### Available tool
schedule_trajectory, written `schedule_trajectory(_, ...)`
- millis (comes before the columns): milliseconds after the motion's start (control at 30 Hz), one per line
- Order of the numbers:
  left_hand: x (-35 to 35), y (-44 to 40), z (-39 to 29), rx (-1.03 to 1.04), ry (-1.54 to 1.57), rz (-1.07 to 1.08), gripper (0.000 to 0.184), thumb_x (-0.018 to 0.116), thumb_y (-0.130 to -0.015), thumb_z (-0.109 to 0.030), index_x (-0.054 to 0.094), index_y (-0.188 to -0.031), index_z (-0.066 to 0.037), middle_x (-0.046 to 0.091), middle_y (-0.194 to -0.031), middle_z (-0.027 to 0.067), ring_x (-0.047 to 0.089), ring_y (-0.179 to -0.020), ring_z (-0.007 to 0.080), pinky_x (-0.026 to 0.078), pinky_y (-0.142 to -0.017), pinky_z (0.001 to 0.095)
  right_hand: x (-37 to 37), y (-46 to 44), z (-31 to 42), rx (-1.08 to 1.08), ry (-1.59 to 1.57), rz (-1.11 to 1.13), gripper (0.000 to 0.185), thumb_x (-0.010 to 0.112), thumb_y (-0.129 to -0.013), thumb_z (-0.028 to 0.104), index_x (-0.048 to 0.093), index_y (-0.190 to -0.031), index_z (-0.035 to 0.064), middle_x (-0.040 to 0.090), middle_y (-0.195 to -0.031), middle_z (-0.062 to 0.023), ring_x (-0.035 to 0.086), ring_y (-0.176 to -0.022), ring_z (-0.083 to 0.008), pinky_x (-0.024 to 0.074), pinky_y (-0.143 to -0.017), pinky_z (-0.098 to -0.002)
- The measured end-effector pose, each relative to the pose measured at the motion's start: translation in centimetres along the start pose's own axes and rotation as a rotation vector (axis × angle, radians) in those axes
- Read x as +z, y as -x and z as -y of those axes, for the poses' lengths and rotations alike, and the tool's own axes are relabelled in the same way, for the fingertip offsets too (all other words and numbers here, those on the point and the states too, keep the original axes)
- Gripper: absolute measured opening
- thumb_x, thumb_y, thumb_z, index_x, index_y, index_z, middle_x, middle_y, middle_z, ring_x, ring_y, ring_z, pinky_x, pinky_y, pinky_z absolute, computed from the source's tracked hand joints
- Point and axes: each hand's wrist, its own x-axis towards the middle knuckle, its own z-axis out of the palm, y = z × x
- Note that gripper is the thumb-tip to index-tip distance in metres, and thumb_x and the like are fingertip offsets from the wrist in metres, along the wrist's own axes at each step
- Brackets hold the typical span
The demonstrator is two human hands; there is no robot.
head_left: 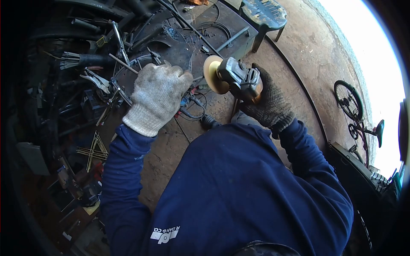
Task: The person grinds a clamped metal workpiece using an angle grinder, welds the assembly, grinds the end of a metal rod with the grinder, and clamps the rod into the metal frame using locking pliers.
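Note:
My left hand (pixel 159 91), in a pale knitted glove, is closed around a thin metal rod (pixel 122 63). The rod sticks out to the left of the fist, and a short length seems to show on its other side, near the disc. My right hand (pixel 270 102), in a darker, dirty glove, grips an angle grinder (pixel 241 77) by its body. The grinder's round yellowish disc (pixel 215 74) faces left, a short way from my left fist. Whether the disc touches the rod, I cannot tell. My right fingers are partly hidden behind the tool.
A dark metal workbench (pixel 188 47) ahead carries rods, tubes and cable. Locking pliers (pixel 97 81) and a bundle of rods (pixel 70 60) lie at the left. Thin brass-coloured rods (pixel 92 151) sit lower down. A plastic chair (pixel 265 15) and a bicycle (pixel 354 111) stand to the right.

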Motion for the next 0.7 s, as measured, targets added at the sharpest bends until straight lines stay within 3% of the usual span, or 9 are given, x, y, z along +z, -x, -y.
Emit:
schedule_trajectory(67, -0.1, 0.0, 0.0, 0.004, -0.012, 0.009, 0.012, 0.068, -0.079, -0.012, 0.065, -0.09, -0.016, 0.064, -0.079, 0.0019, 0.068, -0.082, 0.0214, 0.048, -0.073, 0.0393, -0.3, 0.0, 0.9, 0.021, 0.107, 0.007, 0.11, 0.091, -0.071, 0.022, 0.024, -0.156, 0.0001, 0.049, -0.145, -0.0247, 0.048, -0.138, -0.0357, 0.0396, -0.116, -0.0433)
schedule_trajectory(700, -0.5, 0.3, -0.3, 0.002, -0.016, 0.011, 0.01, 0.069, -0.081, -0.012, 0.066, -0.09, -0.016, 0.064, -0.078, 0.0005, 0.068, -0.081, 0.0201, 0.049, -0.074, 0.038, -0.6, 0.6, 0.9, -0.01, 0.083, 0.005, 0.11, 0.091, -0.071, 0.023, 0.024, -0.155, -0.0002, 0.047, -0.146, -0.0245, 0.046, -0.139, -0.0355, 0.0385, -0.117, -0.0435)
